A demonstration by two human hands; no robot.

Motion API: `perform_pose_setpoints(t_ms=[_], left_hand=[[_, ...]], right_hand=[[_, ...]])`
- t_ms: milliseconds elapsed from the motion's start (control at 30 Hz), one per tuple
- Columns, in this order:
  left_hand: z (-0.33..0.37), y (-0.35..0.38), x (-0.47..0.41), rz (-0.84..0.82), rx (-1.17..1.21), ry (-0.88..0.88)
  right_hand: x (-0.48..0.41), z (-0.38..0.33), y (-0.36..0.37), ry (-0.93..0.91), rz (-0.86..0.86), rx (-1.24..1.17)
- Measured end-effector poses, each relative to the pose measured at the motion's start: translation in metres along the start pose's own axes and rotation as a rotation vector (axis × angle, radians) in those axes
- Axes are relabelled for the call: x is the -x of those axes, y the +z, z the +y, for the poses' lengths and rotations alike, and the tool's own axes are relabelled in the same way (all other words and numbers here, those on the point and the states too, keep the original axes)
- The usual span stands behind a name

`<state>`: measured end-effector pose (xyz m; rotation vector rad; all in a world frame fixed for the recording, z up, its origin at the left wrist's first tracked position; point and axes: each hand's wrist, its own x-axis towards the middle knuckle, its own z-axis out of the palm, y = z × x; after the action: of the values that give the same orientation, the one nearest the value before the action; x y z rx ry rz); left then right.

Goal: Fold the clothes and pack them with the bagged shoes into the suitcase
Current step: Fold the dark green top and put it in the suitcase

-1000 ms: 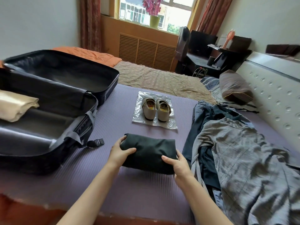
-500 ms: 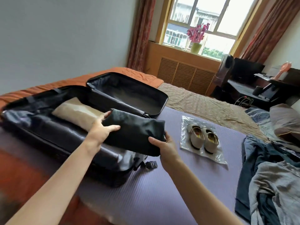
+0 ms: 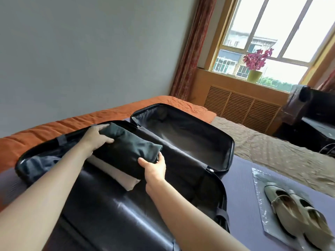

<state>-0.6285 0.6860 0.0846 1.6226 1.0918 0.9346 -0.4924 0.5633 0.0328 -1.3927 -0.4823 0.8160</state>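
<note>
A folded dark green garment (image 3: 126, 149) lies over a folded cream garment (image 3: 116, 173) inside the near half of the open black suitcase (image 3: 213, 180). My left hand (image 3: 98, 136) grips the garment's far left end, thumb on top. At its right end, my right hand (image 3: 154, 168) holds the edge with the fingers curled under. A pair of beige shoes (image 3: 297, 212) lies on a clear plastic bag (image 3: 261, 189) on the purple mat at the lower right.
The suitcase lid half (image 3: 183, 134) lies open and empty toward the window. An orange blanket (image 3: 54, 127) runs along the wall behind. A potted plant (image 3: 255, 66) stands on the sill; dark furniture (image 3: 311, 115) is at far right.
Both hands carried the dark green garment from the mat up and left into the suitcase, onto the cream garment. My view swung left, so the pile of clothes has left the frame.
</note>
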Motion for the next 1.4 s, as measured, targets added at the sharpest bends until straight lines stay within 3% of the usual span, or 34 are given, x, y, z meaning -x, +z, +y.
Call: perform_pose_setpoints(t_ms=[167, 300, 367, 467, 533, 633, 700, 900, 1200, 1300, 1400], left_hand=[[-0.034, 0.004, -0.041, -0.015, -0.058, -0.059], [-0.068, 0.004, -0.049, 0.008, -0.152, -0.095], [-0.07, 0.006, -0.052, 0.065, -0.339, -0.016], [-0.057, 0.014, -0.047, 0.207, -0.577, 0.236], [-0.048, 0.022, -0.04, 0.172, -0.633, 0.34], [-0.048, 0.029, -0.034, -0.028, -0.754, 0.157], [-0.052, 0.031, -0.034, -0.123, -0.798, 0.028], [-0.072, 0.034, -0.042, -0.159, -0.832, 0.043], [-0.076, 0.037, -0.041, -0.153, -0.947, 0.04], [-0.061, 0.036, -0.038, 0.004, -0.872, 0.153], [-0.03, 0.03, -0.029, 0.21, -0.499, 0.336]], right_hand=[[-0.027, 0.028, 0.014, 0.012, -0.003, 0.193], [-0.024, 0.044, 0.011, 0.038, -0.117, 0.338], [-0.023, 0.042, 0.011, 0.0, -0.122, 0.414], [-0.02, 0.029, 0.013, -0.058, -0.055, 0.604], [-0.012, 0.022, 0.011, -0.243, -0.041, 0.728], [-0.005, 0.02, 0.011, -0.463, -0.165, 0.846], [-0.006, 0.026, 0.013, -0.406, -0.226, 0.96], [-0.018, 0.046, 0.017, -0.161, -0.277, 1.022], [-0.02, 0.038, 0.016, -0.075, -0.312, 1.03], [-0.016, 0.022, 0.007, -0.088, -0.363, 0.981], [-0.01, 0.002, -0.012, -0.176, -0.332, 0.912]])
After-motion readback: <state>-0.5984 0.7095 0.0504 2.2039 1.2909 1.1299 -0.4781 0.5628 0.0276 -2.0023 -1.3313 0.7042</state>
